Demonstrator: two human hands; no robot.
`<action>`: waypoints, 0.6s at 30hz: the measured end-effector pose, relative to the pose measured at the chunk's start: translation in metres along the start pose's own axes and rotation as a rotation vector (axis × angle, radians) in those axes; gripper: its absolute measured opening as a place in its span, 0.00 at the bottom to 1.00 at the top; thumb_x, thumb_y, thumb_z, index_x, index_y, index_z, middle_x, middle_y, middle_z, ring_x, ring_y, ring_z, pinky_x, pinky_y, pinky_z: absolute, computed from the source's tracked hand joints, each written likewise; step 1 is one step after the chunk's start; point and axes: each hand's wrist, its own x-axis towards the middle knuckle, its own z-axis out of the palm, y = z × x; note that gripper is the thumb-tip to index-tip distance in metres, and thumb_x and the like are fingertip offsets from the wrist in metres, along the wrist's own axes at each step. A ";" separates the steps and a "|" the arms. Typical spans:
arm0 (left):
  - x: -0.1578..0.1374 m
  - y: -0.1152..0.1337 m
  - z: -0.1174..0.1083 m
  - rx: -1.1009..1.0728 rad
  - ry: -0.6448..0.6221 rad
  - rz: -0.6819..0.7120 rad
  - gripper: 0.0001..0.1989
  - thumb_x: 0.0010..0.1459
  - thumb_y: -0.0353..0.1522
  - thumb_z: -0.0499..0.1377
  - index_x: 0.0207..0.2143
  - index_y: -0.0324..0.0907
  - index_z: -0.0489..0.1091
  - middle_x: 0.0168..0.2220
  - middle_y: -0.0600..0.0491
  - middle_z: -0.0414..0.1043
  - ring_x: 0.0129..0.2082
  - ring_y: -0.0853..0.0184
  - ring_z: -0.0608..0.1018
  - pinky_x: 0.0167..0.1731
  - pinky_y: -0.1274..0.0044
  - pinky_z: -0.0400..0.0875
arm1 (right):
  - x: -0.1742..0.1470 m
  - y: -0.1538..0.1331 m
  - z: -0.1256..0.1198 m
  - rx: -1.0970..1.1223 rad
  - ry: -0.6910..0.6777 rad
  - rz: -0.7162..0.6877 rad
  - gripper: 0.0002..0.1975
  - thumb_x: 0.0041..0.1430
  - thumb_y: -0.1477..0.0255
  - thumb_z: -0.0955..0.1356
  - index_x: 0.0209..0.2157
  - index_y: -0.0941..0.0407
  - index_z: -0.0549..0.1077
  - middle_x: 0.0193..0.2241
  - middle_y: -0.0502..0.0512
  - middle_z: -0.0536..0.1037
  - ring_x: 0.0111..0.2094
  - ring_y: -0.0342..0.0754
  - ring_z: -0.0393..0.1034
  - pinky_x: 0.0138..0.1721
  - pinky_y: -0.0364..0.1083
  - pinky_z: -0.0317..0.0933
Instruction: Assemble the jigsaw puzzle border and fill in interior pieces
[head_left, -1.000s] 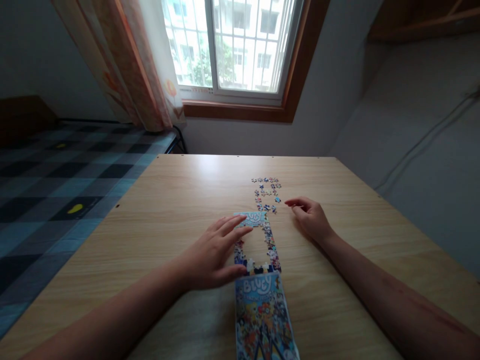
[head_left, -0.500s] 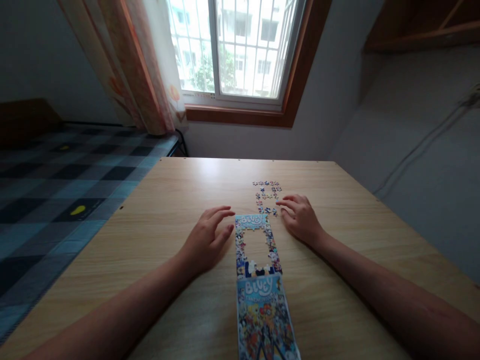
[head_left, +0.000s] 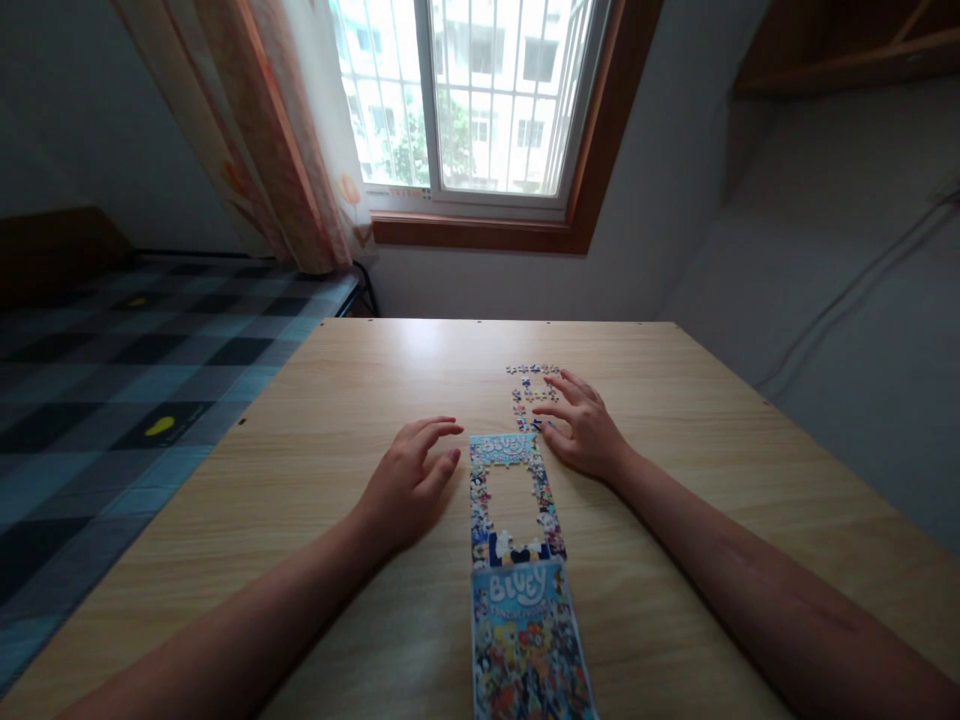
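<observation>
A partly assembled jigsaw puzzle [head_left: 481,500] lies flat on the table, its frame joined around a hole of bare wood. Touching or overlapping its near edge is a picture box or sheet [head_left: 529,630] lettered "BLUEY". Loose puzzle pieces [head_left: 520,396] lie in rough rows beyond the puzzle. My right hand [head_left: 581,425] hovers over or touches the right side of these pieces, fingers spread; its fingertips cover some of them. My left hand [head_left: 412,475] rests at the puzzle's upper left, fingers apart with nothing in them.
The wooden table [head_left: 360,380] reaches to the wall below a barred window [head_left: 495,110]. A bed with a checked cover [head_left: 187,350] stands along the left, near a curtain [head_left: 277,150]. A cable [head_left: 847,300] runs down the right wall, below a wooden shelf [head_left: 847,75].
My right hand has moved left and slightly away from me, and its fingers have spread over the loose pieces. My left hand stays almost in place.
</observation>
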 end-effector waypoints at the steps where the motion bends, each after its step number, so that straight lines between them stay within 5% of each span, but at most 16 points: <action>1: 0.000 0.000 0.000 0.000 0.000 -0.002 0.14 0.65 0.36 0.53 0.48 0.42 0.72 0.54 0.45 0.74 0.56 0.56 0.72 0.58 0.55 0.67 | 0.000 0.000 0.000 0.004 -0.018 0.007 0.12 0.58 0.71 0.70 0.44 0.52 0.82 0.63 0.61 0.68 0.69 0.62 0.51 0.65 0.66 0.49; 18: 0.000 0.000 0.001 -0.003 -0.004 -0.011 0.14 0.63 0.34 0.54 0.49 0.43 0.73 0.53 0.45 0.74 0.56 0.56 0.73 0.58 0.55 0.68 | 0.006 -0.001 -0.002 0.080 -0.178 0.122 0.10 0.56 0.69 0.70 0.41 0.52 0.80 0.64 0.62 0.68 0.70 0.64 0.49 0.64 0.68 0.49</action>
